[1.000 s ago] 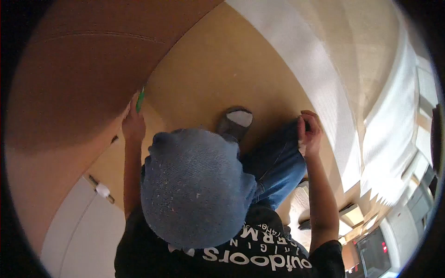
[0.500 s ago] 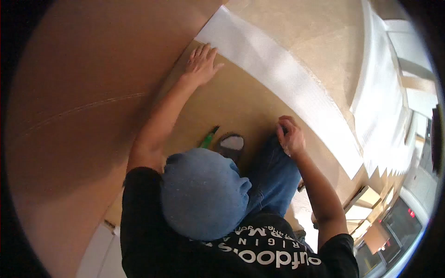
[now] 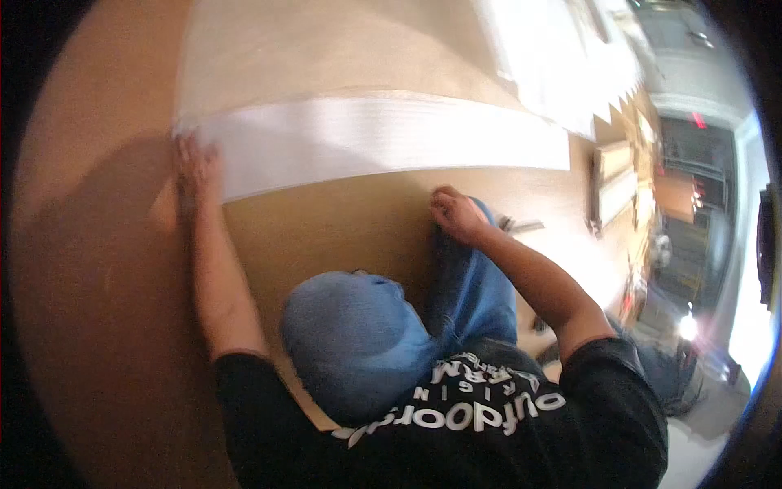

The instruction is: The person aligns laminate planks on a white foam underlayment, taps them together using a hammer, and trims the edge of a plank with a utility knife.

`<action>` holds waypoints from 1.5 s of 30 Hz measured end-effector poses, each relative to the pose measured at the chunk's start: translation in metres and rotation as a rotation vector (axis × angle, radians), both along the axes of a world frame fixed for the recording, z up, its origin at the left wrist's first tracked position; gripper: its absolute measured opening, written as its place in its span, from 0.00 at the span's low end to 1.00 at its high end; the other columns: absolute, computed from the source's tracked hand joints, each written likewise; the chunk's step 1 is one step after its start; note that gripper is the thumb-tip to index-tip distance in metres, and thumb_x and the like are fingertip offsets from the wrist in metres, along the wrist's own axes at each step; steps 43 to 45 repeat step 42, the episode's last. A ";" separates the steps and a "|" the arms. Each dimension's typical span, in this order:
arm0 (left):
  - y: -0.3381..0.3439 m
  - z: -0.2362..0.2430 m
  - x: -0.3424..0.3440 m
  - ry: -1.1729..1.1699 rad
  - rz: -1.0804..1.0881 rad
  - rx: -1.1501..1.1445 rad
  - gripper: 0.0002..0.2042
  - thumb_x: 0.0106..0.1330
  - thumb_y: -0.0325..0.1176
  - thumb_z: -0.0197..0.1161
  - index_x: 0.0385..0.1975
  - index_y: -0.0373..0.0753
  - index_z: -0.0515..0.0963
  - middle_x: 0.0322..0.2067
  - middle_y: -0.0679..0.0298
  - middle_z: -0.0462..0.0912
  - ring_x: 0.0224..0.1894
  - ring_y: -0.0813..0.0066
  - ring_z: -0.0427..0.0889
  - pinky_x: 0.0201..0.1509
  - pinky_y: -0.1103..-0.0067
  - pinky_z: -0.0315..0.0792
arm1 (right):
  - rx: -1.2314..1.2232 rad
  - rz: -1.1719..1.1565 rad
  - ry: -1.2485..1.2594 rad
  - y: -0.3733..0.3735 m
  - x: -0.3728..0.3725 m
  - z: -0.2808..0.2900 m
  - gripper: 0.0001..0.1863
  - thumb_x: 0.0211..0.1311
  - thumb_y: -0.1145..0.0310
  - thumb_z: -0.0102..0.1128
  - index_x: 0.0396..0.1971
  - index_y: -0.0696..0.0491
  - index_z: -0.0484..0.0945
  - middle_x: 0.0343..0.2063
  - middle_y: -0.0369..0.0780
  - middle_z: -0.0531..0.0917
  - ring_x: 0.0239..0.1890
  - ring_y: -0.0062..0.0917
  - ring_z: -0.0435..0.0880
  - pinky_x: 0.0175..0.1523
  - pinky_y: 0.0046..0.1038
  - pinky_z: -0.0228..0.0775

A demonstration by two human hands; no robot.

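Note:
A long white strip (image 3: 383, 134) with fine ribbing lies across a brown board in front of me. My left hand (image 3: 198, 167) is at the strip's left end, fingers stretched out and blurred, lying at its edge and the board's left side. My right hand (image 3: 458, 213) is closed, fingers curled, just below the strip's near edge and above my right leg in blue jeans (image 3: 476, 273). Whether anything sits inside those fingers is hidden.
My bent left knee (image 3: 350, 342) fills the near middle. Larger white sheets with a zigzag edge (image 3: 562, 57) lie at the far right. Stacked boards (image 3: 615, 187) stand right of the strip. A brown surface (image 3: 106, 310) spreads along the left.
My view has turned, so the strip now runs nearly level instead of slanting. My left hand has shifted to the strip's left end. The green-handled tool by my foot is out of sight.

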State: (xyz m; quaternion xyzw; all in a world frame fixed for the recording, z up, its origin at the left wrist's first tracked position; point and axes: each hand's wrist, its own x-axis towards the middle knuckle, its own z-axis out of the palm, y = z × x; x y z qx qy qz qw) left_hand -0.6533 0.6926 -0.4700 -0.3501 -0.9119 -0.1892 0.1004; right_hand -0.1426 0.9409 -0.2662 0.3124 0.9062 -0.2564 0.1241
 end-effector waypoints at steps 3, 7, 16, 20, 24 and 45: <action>-0.014 -0.004 -0.017 0.020 0.049 -0.164 0.29 0.74 0.48 0.58 0.71 0.42 0.67 0.73 0.51 0.64 0.76 0.49 0.59 0.79 0.57 0.55 | -0.001 -0.402 0.091 0.021 0.051 -0.003 0.13 0.69 0.61 0.59 0.45 0.54 0.84 0.50 0.47 0.83 0.52 0.44 0.84 0.55 0.42 0.78; -0.018 0.015 -0.043 0.034 -0.028 -0.259 0.29 0.76 0.47 0.53 0.74 0.41 0.64 0.74 0.52 0.63 0.75 0.50 0.60 0.77 0.59 0.59 | 0.242 -0.727 -0.012 0.036 0.163 -0.009 0.19 0.66 0.58 0.64 0.49 0.55 0.83 0.47 0.51 0.84 0.46 0.43 0.86 0.55 0.41 0.77; -0.094 0.145 0.233 -0.271 -0.082 -0.426 0.26 0.78 0.47 0.54 0.72 0.43 0.66 0.72 0.51 0.64 0.72 0.47 0.65 0.73 0.55 0.62 | 0.188 -0.646 -0.341 -0.005 0.270 -0.055 0.38 0.63 0.53 0.65 0.69 0.50 0.62 0.65 0.45 0.72 0.71 0.44 0.64 0.74 0.47 0.56; -0.103 0.207 0.342 -0.533 -0.260 -0.354 0.27 0.78 0.48 0.55 0.71 0.43 0.66 0.69 0.51 0.66 0.69 0.50 0.67 0.72 0.57 0.64 | 0.289 -0.459 -0.280 0.023 0.287 -0.057 0.31 0.67 0.59 0.60 0.67 0.49 0.64 0.61 0.45 0.76 0.69 0.42 0.67 0.71 0.45 0.60; -0.060 0.243 0.401 -0.815 -0.319 -0.216 0.27 0.77 0.49 0.56 0.71 0.43 0.67 0.66 0.52 0.68 0.66 0.52 0.69 0.70 0.59 0.65 | 0.343 -0.577 -0.370 0.048 0.379 -0.063 0.24 0.72 0.64 0.49 0.66 0.52 0.66 0.58 0.45 0.79 0.65 0.41 0.74 0.69 0.41 0.67; 0.128 0.349 0.395 -1.986 -0.643 0.084 0.28 0.74 0.52 0.59 0.68 0.43 0.69 0.54 0.56 0.78 0.54 0.62 0.78 0.65 0.66 0.72 | 0.540 -0.743 0.025 -0.044 0.458 -0.132 0.32 0.66 0.61 0.54 0.71 0.49 0.67 0.74 0.46 0.64 0.77 0.41 0.59 0.79 0.49 0.45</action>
